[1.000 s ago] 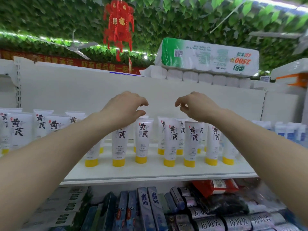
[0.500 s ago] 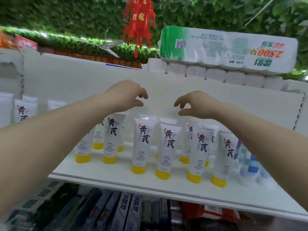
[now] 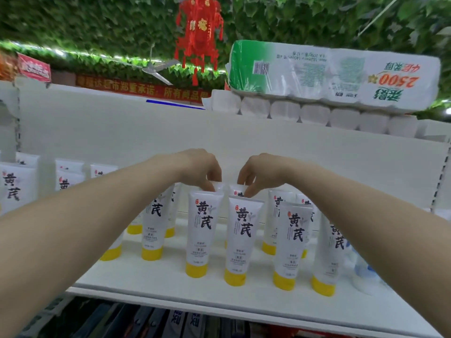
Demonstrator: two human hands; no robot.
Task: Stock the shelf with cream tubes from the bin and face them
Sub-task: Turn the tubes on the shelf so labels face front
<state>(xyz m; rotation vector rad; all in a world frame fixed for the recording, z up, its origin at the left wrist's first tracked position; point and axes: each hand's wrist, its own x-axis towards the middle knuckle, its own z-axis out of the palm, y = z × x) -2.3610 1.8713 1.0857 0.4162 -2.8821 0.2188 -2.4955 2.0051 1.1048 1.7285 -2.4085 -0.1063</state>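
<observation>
We see both arms reaching over the front row of cream tubes on the white shelf [image 3: 244, 301]. Left hand [image 3: 197, 168] has its fingers curled down, tips pinching the crimped top of a back-row tube [image 3: 218, 186] just behind the front-centre-left tube [image 3: 203, 230]. Right hand [image 3: 262, 173] mirrors it, fingers curled down and pinching the top of the neighbouring back-row tube [image 3: 236, 191], which stands directly behind the front-centre-right tube [image 3: 242, 240]. The two hands are near each other, not touching. Both pinched tubes stand upright, mostly hidden by the front row, so we cannot tell whether their caps sit on the shelf or are lifted. Front row: tubes stand cap-down on yellow caps, white bodies, black characters facing us. Two more front tubes sit to the right, one [image 3: 292, 242] clear, one [image 3: 328, 254] partly behind the right forearm. More tubes stand to the left, partly behind the left forearm, and another group [image 3: 14, 189] sits at the far left edge. Blue-and-white bottles [image 3: 363, 276] stand at the right end, blurred. Above the back panel lies a pack of tissue rolls [image 3: 329, 74]. A red lantern [image 3: 199, 32] hangs from the leafy ceiling. Boxed goods [image 3: 180, 323] fill the lower shelf, dark and unclear. The bin is not in view.
</observation>
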